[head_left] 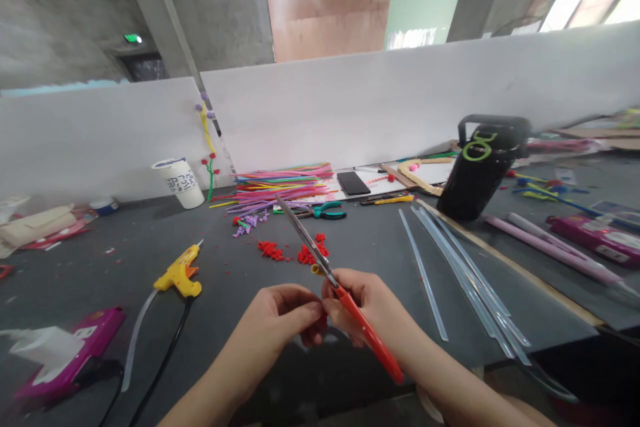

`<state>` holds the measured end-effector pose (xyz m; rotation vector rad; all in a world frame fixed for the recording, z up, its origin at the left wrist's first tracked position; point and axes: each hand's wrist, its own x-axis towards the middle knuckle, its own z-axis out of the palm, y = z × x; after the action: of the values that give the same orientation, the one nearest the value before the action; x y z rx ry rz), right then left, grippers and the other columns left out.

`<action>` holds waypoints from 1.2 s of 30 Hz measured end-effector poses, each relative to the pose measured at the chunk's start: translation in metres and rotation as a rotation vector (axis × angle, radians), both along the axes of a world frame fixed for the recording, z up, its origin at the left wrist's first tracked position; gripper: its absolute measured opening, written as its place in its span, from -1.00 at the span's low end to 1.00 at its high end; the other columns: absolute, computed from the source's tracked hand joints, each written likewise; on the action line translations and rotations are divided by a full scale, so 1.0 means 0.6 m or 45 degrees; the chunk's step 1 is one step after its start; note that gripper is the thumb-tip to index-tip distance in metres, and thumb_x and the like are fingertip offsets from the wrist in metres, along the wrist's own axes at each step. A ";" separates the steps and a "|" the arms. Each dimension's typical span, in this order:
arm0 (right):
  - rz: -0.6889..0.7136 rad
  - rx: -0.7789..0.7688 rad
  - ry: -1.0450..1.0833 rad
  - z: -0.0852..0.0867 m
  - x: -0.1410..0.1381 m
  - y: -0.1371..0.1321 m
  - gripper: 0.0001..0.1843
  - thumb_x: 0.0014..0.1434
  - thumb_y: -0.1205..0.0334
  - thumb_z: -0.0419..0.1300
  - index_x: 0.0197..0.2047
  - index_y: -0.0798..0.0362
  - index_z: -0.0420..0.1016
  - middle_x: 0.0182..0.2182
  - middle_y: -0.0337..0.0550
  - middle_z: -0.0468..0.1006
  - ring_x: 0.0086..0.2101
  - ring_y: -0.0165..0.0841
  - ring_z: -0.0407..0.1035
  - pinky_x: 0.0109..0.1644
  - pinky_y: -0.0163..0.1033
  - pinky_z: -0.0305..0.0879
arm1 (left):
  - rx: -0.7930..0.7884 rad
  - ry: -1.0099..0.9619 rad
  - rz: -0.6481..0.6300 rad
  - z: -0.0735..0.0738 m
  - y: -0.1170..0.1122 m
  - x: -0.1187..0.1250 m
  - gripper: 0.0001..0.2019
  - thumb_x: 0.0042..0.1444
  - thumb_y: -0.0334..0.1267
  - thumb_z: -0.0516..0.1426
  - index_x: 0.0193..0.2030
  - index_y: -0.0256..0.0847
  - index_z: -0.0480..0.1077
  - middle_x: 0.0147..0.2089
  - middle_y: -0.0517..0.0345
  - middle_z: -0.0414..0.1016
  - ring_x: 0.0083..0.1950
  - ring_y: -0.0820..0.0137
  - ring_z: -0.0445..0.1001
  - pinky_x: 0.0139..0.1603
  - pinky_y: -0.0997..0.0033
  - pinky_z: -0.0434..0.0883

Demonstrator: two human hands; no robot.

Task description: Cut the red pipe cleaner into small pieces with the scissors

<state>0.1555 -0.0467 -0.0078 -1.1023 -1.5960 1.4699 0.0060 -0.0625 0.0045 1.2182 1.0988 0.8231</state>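
Observation:
My right hand (373, 307) is closed around red-handled scissors (345, 297), whose long metal blades point up and away to the left. My left hand (280, 320) pinches something small beside the right hand, close to a small yellow piece (317, 269) at the base of the blades. I cannot make out what the left fingers hold. Both hands hover over a grey table (225, 293). Small red pieces (273, 250) and more red bits (313, 250) lie just beyond the hands.
A yellow glue gun (180, 273) with black cable lies at left, near a magenta box (80, 347). Clear glue sticks (465, 273) lie at right. Coloured pipe cleaners (285, 187), teal pliers (325, 211), a phone (353, 182), a paper cup (181, 182) and a black container (477, 170) stand behind.

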 end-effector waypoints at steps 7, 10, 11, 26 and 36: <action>-0.046 0.019 -0.083 0.000 0.003 0.002 -0.92 -0.17 0.44 -0.01 -0.57 0.08 0.20 -0.73 -0.45 0.18 -0.75 -0.61 0.06 -0.68 -0.49 -0.05 | 0.019 0.083 -0.030 -0.013 0.000 -0.001 -0.89 -0.21 -0.47 0.11 -0.46 -0.31 0.40 -0.53 0.19 0.40 -0.50 0.48 0.34 -0.45 0.50 0.25; -0.050 0.035 -0.108 0.001 0.002 0.000 -0.92 -0.18 0.44 0.00 -0.57 0.08 0.19 -0.72 -0.45 0.17 -0.74 -0.61 0.06 -0.67 -0.48 -0.04 | 0.025 0.084 -0.003 -0.013 0.000 -0.001 -0.93 -0.18 -0.39 0.12 -0.47 -0.31 0.39 -0.58 0.21 0.38 -0.55 0.49 0.31 -0.48 0.50 0.24; -0.049 0.046 -0.114 0.000 0.001 0.000 -0.92 -0.18 0.44 0.00 -0.57 0.07 0.18 -0.72 -0.45 0.17 -0.73 -0.61 0.06 -0.66 -0.48 -0.04 | 0.023 0.089 0.002 -0.013 0.000 0.000 -0.94 -0.18 -0.39 0.12 -0.48 -0.31 0.39 -0.60 0.22 0.37 -0.56 0.50 0.30 -0.49 0.50 0.24; -0.122 0.724 -0.760 -0.006 0.017 -0.017 -0.81 -0.05 0.11 0.11 -0.40 0.02 0.21 -0.63 -0.36 0.27 -0.62 -0.48 0.08 -0.54 -0.39 -0.05 | 0.256 -0.162 0.469 0.025 -0.011 -0.027 -0.95 -0.13 -0.35 0.18 -0.53 -0.26 0.40 -0.57 0.24 0.41 -0.51 0.53 0.31 -0.45 0.57 0.25; -0.148 0.927 -1.065 -0.026 0.021 -0.019 -0.78 0.04 0.06 0.01 -0.42 0.04 0.21 -0.60 -0.26 0.31 -0.62 -0.41 0.15 -0.54 -0.35 -0.08 | 0.338 -0.221 0.487 0.022 -0.012 -0.031 -0.96 -0.11 -0.41 0.15 -0.47 -0.24 0.44 -0.51 0.23 0.41 -0.47 0.52 0.30 -0.45 0.57 0.26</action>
<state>0.1678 -0.0579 -0.0232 -1.3758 -2.2912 0.2224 -0.0128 -0.0700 0.0179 1.1401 1.1199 1.3778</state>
